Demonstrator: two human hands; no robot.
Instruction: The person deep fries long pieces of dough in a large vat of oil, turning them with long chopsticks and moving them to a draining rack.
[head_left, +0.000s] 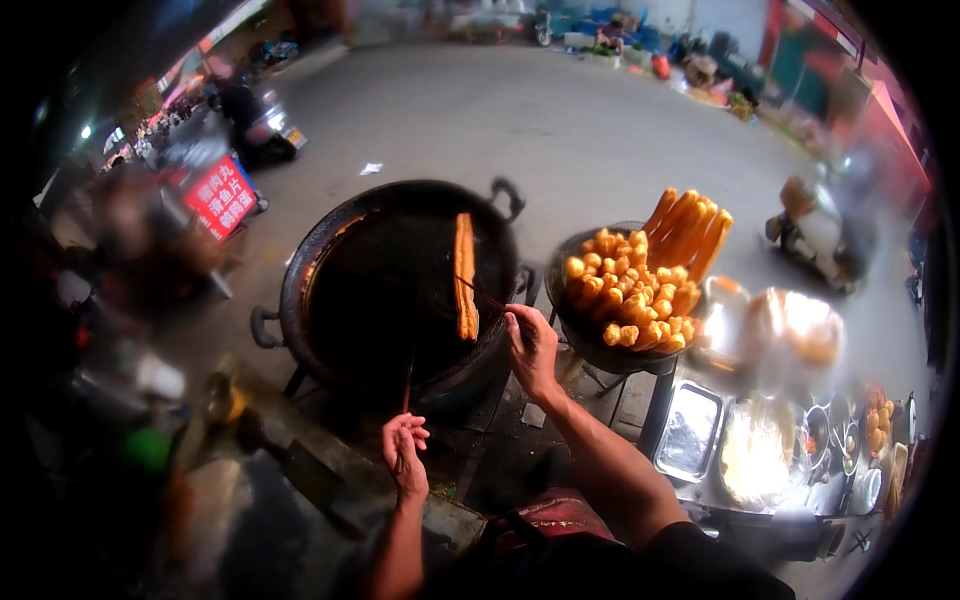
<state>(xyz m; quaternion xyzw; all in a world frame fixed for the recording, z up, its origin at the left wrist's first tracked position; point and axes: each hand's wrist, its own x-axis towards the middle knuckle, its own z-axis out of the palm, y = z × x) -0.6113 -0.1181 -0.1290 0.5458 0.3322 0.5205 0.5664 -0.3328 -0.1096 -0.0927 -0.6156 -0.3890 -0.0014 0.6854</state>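
In front of me stands a large black wok (291, 300) with dark oil (385, 270) in it. One long golden fried dough stick (464, 300) lies at the oil's right side. My right hand (532, 350), at the wok's right rim, is closed on long thin chopsticks (490, 299) whose tips reach the dough stick. Lower and to the left, my left hand (404, 448) holds a thin dark stick (408, 385) that points up over the near rim into the wok. Its far end is lost against the dark oil.
Right of the wok, a dark round basket (572, 335) is packed with upright fried dough sticks (640, 285). A metal tray (690, 430) and a plastic-covered tub (757, 455) stand at lower right. A red sign (220, 197) and blurred scooters (820, 235) are on the street beyond.
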